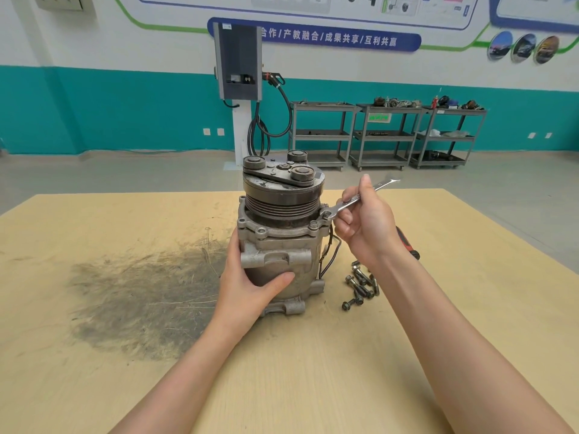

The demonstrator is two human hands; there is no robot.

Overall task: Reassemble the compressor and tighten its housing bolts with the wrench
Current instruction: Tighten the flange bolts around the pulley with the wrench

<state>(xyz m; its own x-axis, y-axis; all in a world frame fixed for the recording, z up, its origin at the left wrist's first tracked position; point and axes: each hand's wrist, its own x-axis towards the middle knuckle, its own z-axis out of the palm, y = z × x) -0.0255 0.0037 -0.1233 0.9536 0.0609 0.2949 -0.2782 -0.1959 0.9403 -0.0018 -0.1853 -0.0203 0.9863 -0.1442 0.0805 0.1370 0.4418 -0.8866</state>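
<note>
The compressor (279, 239) is stood upright on the tabletop (407, 355), gripped by the left hand (250, 286). The wrench (360, 197) is held by the right hand (366, 223) on a flange bolt (326, 214). It could slip if seated shallowly, rounding the bolt head.

Loose bolts (360, 285) crowd compressor's (279, 233) right — left tabletop (94, 245) open.

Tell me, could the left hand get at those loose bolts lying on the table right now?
Probably not easily. The left hand grips the compressor, and the loose bolts lie on its far side, beside the right forearm. The compressor body stands between them, so the hand would have to let go and reach around.
</note>
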